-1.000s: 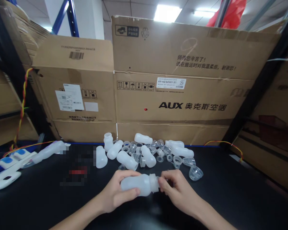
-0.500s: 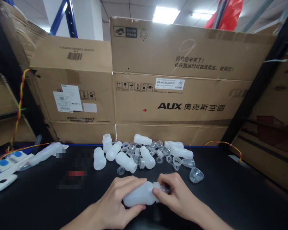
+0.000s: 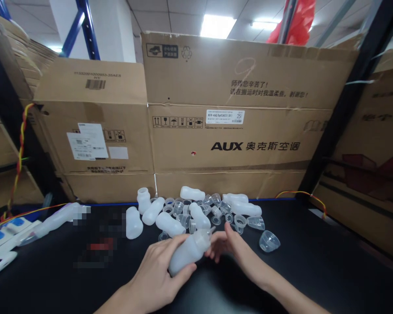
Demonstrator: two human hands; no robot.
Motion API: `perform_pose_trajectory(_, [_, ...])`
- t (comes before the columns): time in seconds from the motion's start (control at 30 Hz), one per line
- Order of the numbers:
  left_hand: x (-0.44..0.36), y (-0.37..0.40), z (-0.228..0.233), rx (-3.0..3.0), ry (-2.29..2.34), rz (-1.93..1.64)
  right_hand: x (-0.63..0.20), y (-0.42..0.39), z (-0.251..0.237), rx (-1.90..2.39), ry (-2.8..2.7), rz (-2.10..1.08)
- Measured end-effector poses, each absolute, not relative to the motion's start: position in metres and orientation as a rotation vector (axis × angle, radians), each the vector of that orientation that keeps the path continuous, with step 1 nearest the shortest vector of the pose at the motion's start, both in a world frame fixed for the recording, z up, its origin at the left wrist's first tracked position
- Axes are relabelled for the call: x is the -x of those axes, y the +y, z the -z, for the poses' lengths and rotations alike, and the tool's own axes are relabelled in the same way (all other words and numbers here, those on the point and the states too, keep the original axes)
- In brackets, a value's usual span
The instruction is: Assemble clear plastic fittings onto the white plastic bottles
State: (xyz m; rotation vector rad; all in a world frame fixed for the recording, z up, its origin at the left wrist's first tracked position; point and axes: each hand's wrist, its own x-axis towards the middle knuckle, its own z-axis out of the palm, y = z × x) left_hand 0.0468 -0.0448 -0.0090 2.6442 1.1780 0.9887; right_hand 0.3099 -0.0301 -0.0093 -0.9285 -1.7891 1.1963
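Head view, lower centre: left hand point(image 3: 160, 270) gripped tilted bottle point(image 3: 186, 256), right hand point(image 3: 233, 249), fingers parted, sat by its collar point(image 3: 203, 240); bottle could've slipped if left grip loosened.

Table point(image 3: 317, 266): a black top, spread wide in front of me, with a blue line along its far edge.
Bottles point(image 3: 170, 224): I count eight white ones towards the back, seven lying, one standing near the left of the group.
Clear parts point(image 3: 240, 221): rings and little cups, jumbled among the bottles.
Clear dome point(image 3: 269, 241): tipped over at the right of the heap, nearer me.
My left: a pale tube point(image 3: 54, 224) and a white handle point(image 3: 1, 264).
Blurred patch point(image 3: 101, 247): reddish; I can't make it out.
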Motion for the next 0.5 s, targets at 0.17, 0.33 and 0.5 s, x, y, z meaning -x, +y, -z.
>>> perform_pose_trajectory(0.17, [-0.045,-0.048,0.006,-2.263,1.175,-0.589,-0.316,-0.012,0.010,0.896,-2.102,-0.373])
perform_pose_trajectory(0.33, [-0.046,-0.050,0.002,-2.108,1.024,-0.509,-0.298,0.005,0.021,0.761,-2.029,-0.248])
perform_pose_trajectory(0.5, [-0.049,-0.047,0.003,-2.090,0.997,-0.513,-0.277,0.022,0.025,0.874,-1.838,-0.186])
